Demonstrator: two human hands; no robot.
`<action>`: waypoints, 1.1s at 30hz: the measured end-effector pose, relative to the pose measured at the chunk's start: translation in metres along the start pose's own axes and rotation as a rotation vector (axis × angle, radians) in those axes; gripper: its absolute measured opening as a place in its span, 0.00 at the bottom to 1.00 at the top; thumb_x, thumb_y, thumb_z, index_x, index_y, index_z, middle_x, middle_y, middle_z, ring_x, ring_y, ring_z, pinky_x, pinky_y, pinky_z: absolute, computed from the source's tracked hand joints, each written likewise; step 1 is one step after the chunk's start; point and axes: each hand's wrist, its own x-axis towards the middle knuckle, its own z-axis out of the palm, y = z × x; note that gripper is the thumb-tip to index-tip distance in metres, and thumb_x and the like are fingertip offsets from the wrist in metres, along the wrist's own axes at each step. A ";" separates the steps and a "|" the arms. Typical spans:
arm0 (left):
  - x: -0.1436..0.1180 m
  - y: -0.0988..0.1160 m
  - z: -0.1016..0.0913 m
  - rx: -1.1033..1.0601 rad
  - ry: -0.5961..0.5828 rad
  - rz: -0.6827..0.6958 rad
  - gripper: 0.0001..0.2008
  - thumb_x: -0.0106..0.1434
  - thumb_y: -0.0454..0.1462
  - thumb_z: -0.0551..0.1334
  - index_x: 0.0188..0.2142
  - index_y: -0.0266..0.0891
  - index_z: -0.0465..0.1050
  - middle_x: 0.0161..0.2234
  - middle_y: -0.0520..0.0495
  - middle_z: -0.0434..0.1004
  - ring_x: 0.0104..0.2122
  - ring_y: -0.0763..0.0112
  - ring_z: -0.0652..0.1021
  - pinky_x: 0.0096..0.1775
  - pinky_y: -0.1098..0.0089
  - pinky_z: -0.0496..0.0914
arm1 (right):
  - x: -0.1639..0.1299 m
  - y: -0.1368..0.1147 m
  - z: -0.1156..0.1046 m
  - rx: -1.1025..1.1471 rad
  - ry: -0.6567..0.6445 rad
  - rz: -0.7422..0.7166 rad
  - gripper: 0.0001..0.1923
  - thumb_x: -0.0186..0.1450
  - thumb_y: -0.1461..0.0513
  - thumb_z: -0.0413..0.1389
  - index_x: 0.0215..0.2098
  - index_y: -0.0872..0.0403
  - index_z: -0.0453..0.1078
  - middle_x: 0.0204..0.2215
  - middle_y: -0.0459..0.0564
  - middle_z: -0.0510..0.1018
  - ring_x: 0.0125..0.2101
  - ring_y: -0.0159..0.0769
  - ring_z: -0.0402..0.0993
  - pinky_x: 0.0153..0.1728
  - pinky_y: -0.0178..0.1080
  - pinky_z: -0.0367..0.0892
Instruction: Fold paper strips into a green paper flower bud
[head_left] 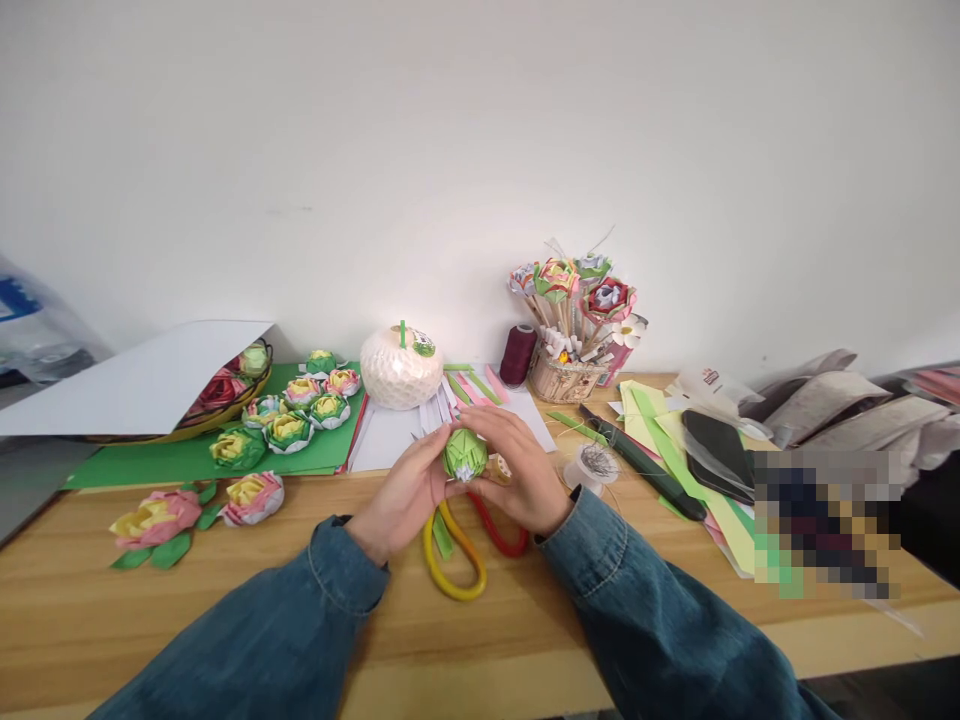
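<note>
Cradling a green folded-paper lotus (464, 455) between the fingertips of the left hand (405, 495) and right hand (517, 470) above the yellow-and-red scissor handles (469, 550) at the table's near centre, a crafter risks crushing its thin petals if either grip tightens.

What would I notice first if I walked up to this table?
Probably the green paper flower, held between the left hand and the right hand at the middle of the table. Then the finished paper lotuses on the green sheet at the left. Behind stands a basket of paper roses on sticks.
</note>
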 end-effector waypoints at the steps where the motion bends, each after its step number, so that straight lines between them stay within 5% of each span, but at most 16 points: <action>1: 0.000 0.002 -0.001 0.023 0.001 0.006 0.12 0.62 0.38 0.52 0.42 0.36 0.68 0.38 0.43 0.75 0.34 0.68 0.76 0.29 0.72 0.72 | 0.001 0.000 -0.002 0.028 0.006 0.019 0.35 0.51 0.57 0.62 0.54 0.53 0.56 0.51 0.57 0.66 0.53 0.44 0.59 0.53 0.48 0.55; 3: 0.001 0.006 -0.002 0.021 -0.010 0.007 0.15 0.63 0.39 0.51 0.46 0.36 0.66 0.38 0.42 0.75 0.34 0.67 0.77 0.31 0.70 0.73 | 0.002 0.000 -0.007 0.115 0.051 0.088 0.36 0.51 0.54 0.62 0.54 0.53 0.56 0.52 0.57 0.64 0.53 0.45 0.58 0.53 0.48 0.56; 9: 0.002 0.012 0.001 -0.137 0.010 0.012 0.16 0.65 0.38 0.46 0.51 0.41 0.61 0.39 0.44 0.75 0.33 0.69 0.78 0.33 0.71 0.74 | 0.003 0.002 -0.009 0.482 0.191 0.467 0.11 0.61 0.55 0.51 0.38 0.54 0.67 0.34 0.49 0.72 0.33 0.33 0.70 0.35 0.37 0.66; 13: 0.004 0.011 0.001 -0.218 0.050 0.050 0.14 0.64 0.35 0.46 0.45 0.37 0.65 0.39 0.44 0.74 0.40 0.67 0.76 0.39 0.69 0.73 | 0.005 0.000 -0.007 0.636 0.153 0.564 0.12 0.58 0.54 0.54 0.28 0.56 0.68 0.22 0.44 0.70 0.23 0.27 0.65 0.26 0.32 0.64; 18: 0.004 0.009 0.000 -0.211 0.043 0.049 0.11 0.64 0.36 0.48 0.36 0.36 0.67 0.36 0.45 0.73 0.38 0.69 0.75 0.42 0.67 0.71 | 0.007 -0.008 -0.007 0.654 0.065 0.610 0.12 0.54 0.55 0.58 0.25 0.57 0.68 0.20 0.43 0.68 0.20 0.25 0.61 0.23 0.31 0.60; 25: 0.000 0.005 0.001 -0.004 0.001 0.168 0.05 0.60 0.34 0.54 0.34 0.38 0.67 0.33 0.49 0.70 0.32 0.74 0.72 0.38 0.69 0.68 | 0.006 -0.012 -0.002 0.816 -0.073 0.736 0.14 0.51 0.54 0.60 0.25 0.58 0.70 0.18 0.43 0.70 0.18 0.24 0.62 0.20 0.30 0.60; 33: -0.003 0.001 0.007 0.221 0.042 0.294 0.04 0.59 0.35 0.56 0.34 0.39 0.68 0.39 0.48 0.66 0.35 0.74 0.69 0.37 0.73 0.66 | 0.009 -0.013 -0.004 0.887 -0.031 0.883 0.14 0.49 0.54 0.61 0.24 0.58 0.72 0.15 0.42 0.71 0.13 0.20 0.61 0.13 0.26 0.56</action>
